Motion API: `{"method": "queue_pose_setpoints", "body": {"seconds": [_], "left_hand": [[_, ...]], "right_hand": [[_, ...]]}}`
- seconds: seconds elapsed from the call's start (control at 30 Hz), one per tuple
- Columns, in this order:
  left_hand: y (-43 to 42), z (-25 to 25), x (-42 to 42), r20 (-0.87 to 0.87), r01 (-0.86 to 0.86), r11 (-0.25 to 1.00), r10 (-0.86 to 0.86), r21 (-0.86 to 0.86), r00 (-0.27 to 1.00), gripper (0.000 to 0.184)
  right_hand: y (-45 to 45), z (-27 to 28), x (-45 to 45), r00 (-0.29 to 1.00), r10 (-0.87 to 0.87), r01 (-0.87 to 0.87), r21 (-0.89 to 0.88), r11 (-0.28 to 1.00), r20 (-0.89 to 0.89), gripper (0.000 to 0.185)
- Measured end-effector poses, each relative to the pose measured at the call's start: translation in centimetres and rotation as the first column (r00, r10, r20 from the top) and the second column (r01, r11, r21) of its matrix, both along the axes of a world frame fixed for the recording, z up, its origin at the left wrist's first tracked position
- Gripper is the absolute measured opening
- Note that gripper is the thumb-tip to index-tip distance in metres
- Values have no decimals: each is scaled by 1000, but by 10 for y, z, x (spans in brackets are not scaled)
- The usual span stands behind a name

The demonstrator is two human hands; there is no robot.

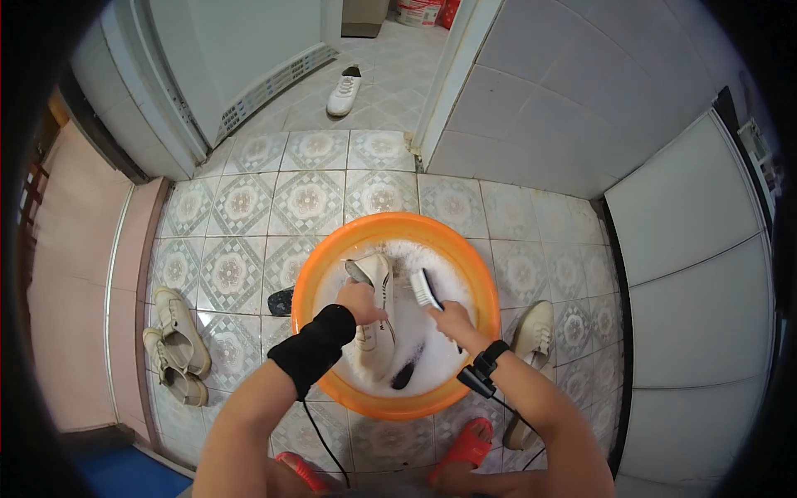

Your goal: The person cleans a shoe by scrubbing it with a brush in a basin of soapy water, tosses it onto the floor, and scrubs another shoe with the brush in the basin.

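Note:
An orange basin (398, 222) stands on the floor in front of me, holding white suds. Inside it, toward the left, a white shoe (378, 353) lies with its opening toward the far rim. My left hand (359, 302) grips this shoe around its middle. In my right hand (454, 322) is a scrubbing brush (423, 288) with white bristles and a dark back, held above the foam and apart from the shoe. A dark elongated object (404, 375) shows through the suds near the basin's close side; its kind is hard to make out.
A pair of off-white shoes (178, 340) rests on the left. Another pale shoe (534, 330) is right of the basin. A black object (281, 302) touches or nearly touches its left side. One white shoe (344, 93) lies past the doorway. Cabinets (697, 257) border the right.

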State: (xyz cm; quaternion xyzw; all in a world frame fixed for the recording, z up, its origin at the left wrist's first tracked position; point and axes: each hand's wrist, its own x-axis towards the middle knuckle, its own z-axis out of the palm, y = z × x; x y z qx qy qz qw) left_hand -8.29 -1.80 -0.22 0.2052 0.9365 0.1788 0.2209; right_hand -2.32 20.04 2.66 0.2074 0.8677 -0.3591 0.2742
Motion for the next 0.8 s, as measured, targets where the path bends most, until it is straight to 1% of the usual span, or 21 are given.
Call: {"method": "queue_pose_setpoints", "body": {"seconds": [0.03,0.07,0.1,0.13,0.2,0.23,0.27,0.3,0.33,0.37,0.4,0.43,0.47,0.5,0.53,0.6,0.63,0.67,0.7,0.73,0.8], "left_hand": [[-6,1,0,-153,112,992,-102,55,983,46],[-11,1,2,-155,122,991,-112,53,982,46],[-16,14,6,-94,39,990,-26,135,995,47],[-19,19,8,-23,-50,976,56,214,998,48],[-22,12,7,17,-57,974,55,221,998,50],[-24,12,9,94,-116,958,94,262,991,48],[-26,9,11,176,-182,937,134,298,975,47],[-28,0,10,189,-190,932,136,309,973,47],[-30,-9,6,312,-259,888,141,380,940,48],[-32,-16,4,429,-331,836,129,438,894,51],[-31,-20,7,433,-333,832,126,444,893,51],[-28,-22,11,461,-384,706,92,595,883,53],[-26,-24,14,483,-430,550,55,716,874,56],[-27,-26,17,556,-484,602,79,635,827,60],[-31,-32,19,561,-492,592,80,638,824,60],[-40,-42,18,608,-558,541,105,629,787,60],[-49,-2,20,631,-598,493,120,632,766,56],[-50,-15,18,635,-604,481,118,636,763,56],[-50,-38,16,621,-559,556,96,615,778,54],[-51,-39,15,603,-508,628,75,590,794,51],[-45,-30,18,591,-516,607,92,604,801,48]], "right_hand": [[9,-15,0,1000,-8,8,-6,1000,-1,42],[17,-31,2,994,64,-44,212,976,-86,44],[22,-43,6,977,150,-73,426,902,-149,46],[18,-44,13,979,139,-63,431,900,-148,46],[0,-52,20,991,115,-95,254,962,-65,51],[-17,-7,10,982,-60,60,6,998,177,50],[-27,0,12,980,-62,59,20,998,187,50],[-36,2,14,995,-68,71,32,997,-79,47],[-47,9,15,937,-67,84,37,996,-343,45],[-59,15,13,900,-9,37,56,998,-436,43],[-73,26,7,850,50,-10,79,997,-525,41],[-89,33,0,852,59,-14,89,996,-520,41],[-105,39,-9,884,138,-56,190,980,-447,40],[-115,44,-11,908,211,-107,287,952,-362,40],[-122,48,-1,908,222,-116,294,949,-356,40],[-132,49,32,958,136,-72,248,966,-251,41],[-132,46,48,956,149,-82,259,962,-251,41],[-128,40,66,953,121,-67,197,978,-277,41],[-125,35,76,951,85,-47,132,990,-298,41],[-125,33,64,951,91,-52,140,989,-295,41],[-124,28,22,842,149,-11,261,965,-518,44]]}}
